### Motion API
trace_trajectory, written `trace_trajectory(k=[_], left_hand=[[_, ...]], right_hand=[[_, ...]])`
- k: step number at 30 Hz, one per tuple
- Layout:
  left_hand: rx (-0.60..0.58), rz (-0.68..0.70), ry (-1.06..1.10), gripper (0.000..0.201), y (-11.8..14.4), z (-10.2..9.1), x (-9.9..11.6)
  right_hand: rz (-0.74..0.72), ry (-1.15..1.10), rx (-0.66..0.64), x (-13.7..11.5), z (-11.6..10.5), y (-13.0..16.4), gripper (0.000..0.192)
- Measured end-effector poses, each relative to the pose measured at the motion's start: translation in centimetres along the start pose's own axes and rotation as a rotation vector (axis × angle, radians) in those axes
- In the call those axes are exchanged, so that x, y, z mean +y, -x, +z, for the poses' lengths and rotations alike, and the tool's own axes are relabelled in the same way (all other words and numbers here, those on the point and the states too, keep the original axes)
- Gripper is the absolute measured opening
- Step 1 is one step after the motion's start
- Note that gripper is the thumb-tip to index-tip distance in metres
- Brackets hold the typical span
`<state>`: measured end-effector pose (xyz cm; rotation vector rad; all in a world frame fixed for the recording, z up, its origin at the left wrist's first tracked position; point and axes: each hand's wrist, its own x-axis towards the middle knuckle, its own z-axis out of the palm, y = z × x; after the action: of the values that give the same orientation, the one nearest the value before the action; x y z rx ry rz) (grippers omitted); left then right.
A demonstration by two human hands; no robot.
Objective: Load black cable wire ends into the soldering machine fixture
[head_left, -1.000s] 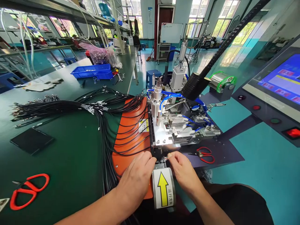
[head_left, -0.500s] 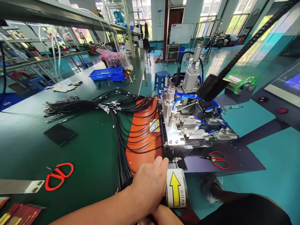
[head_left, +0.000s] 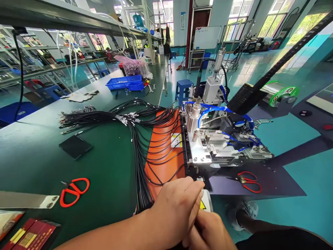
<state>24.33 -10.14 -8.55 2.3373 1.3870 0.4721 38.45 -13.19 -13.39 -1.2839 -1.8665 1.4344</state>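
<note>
My left hand (head_left: pixel 177 205) is closed, fingers bent down at the near end of the orange guide plate (head_left: pixel 166 135). Pressed against it on the right, my right hand (head_left: pixel 210 229) is curled too. Whatever their fingers grip is hidden behind the knuckles. Partly covered by both hands is a white label with a yellow arrow (head_left: pixel 203 205). Thin black cables (head_left: pixel 139 166) run in a bundle along the plate's left side, and single ones cross the plate to the metal machine (head_left: pixel 213 139) beyond my hands.
Red-handled scissors (head_left: pixel 75 191) lie on the green table mat (head_left: pixel 111 184), near a black square pad (head_left: pixel 75 146). Another red-handled pair of cutters (head_left: pixel 247 181) rests on the machine's dark base. A blue tray (head_left: pixel 125 83) stands farther back. A solder wire spool (head_left: pixel 281 93) sits at right.
My right hand has risen into view beside the left, covering much of the arrow label. A cable near my left hand now loops lower across the plate. The whole view has shifted slightly.
</note>
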Motion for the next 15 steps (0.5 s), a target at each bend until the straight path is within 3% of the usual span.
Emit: trace_trajectory(k=[4, 7, 11, 15], left_hand=[[0.004, 0.108, 0.146, 0.022, -0.3, 0.4, -0.6], [0.028, 0.18, 0.193, 0.018, -0.6, 1.4, -1.3], [0.094, 0.204, 0.187, 0.018, -0.6, 2.7, -2.0], [0.15, 0.208, 0.148, 0.018, -0.6, 3.2, -2.2]], right_hand=[[-0.016, 0.096, 0.169, 0.2, -3.8, 0.2, 0.029], [0.064, 0.018, 0.198, 1.0, -5.6, 0.2, 0.029], [0.161, -0.098, 0.234, 2.1, -6.1, 0.2, 0.032], [0.139, -0.191, 0.296, 2.9, -5.6, 0.4, 0.033]])
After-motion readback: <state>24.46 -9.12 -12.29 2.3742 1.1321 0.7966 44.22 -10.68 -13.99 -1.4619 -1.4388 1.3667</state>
